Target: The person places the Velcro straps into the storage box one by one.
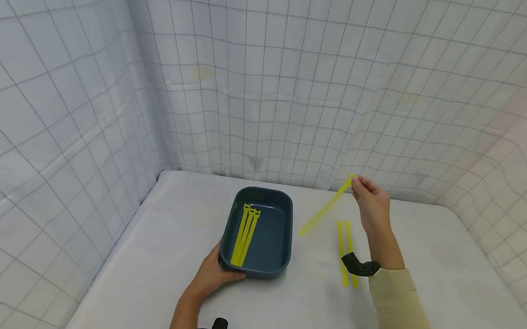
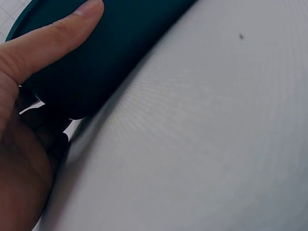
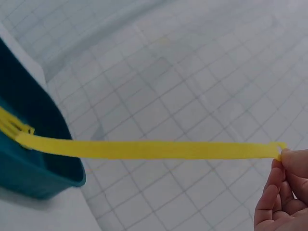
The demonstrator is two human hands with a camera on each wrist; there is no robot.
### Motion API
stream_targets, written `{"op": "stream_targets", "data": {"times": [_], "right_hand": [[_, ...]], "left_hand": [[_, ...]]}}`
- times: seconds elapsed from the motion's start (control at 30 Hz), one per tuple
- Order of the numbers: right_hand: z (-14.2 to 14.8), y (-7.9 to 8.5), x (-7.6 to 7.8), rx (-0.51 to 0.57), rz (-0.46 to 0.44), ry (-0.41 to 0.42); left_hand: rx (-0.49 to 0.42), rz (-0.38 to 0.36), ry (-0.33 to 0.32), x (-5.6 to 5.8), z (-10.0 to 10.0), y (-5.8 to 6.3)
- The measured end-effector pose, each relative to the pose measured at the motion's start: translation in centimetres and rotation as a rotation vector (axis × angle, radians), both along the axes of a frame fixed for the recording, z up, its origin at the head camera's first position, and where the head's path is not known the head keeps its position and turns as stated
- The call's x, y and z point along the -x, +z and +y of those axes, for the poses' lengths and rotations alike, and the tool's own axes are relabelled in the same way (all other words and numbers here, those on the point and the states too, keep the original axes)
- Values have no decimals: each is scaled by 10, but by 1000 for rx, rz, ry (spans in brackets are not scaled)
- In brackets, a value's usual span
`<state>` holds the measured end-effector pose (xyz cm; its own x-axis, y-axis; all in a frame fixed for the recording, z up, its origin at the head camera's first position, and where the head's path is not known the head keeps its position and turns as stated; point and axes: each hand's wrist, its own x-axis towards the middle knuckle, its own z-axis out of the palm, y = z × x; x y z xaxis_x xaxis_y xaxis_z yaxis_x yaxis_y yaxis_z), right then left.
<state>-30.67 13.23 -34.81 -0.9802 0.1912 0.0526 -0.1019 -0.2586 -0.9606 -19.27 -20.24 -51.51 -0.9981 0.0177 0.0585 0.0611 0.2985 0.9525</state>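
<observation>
My left hand (image 1: pixel 211 277) holds the near left corner of a dark teal rectangular bin (image 1: pixel 270 235), thumb (image 2: pixel 57 41) along its near wall and fingers around the side, partly hidden. Several yellow hook-and-loop cable ties (image 1: pixel 244 236) lie side by side along the bin's left, slotted heads at the far end. Pinched by its head in my right hand (image 1: pixel 372 204) is another yellow cable tie (image 3: pixel 144 150), raised to the right of the bin. Its free tail slants down toward the bin and overlaps the bin's edge in the right wrist view.
Two more yellow cable ties (image 1: pixel 341 239) lie parallel on the white-covered table (image 1: pixel 304 308) beneath my right forearm, partly covered by the black wrist camera (image 1: pixel 360 266). White gridded curtains (image 1: pixel 268 84) stand behind the table and on both sides.
</observation>
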Motion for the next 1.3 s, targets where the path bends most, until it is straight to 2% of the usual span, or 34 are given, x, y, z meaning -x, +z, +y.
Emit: {"op": "stream_targets", "data": {"times": [0.1, 0.2, 0.6, 0.83, 1.1, 1.3], "right_hand": [[-17, 8, 1, 36, 32, 60], [-33, 6, 2, -1, 32, 108], [-91, -32, 5, -143, -105, 195], [-118, -51, 5, -201, -130, 237], [-132, -69, 4, -254, -199, 283], [-137, -78, 5, -281, -186, 304]], "left_hand": [[3, 5, 2, 1, 0, 0], [7, 6, 2, 1, 0, 0], [14, 0, 15, -1, -1, 1], [14, -4, 16, -1, -2, 1], [-12, 4, 3, 2, -1, -3], [-8, 4, 10, 1, 0, -2]]}}
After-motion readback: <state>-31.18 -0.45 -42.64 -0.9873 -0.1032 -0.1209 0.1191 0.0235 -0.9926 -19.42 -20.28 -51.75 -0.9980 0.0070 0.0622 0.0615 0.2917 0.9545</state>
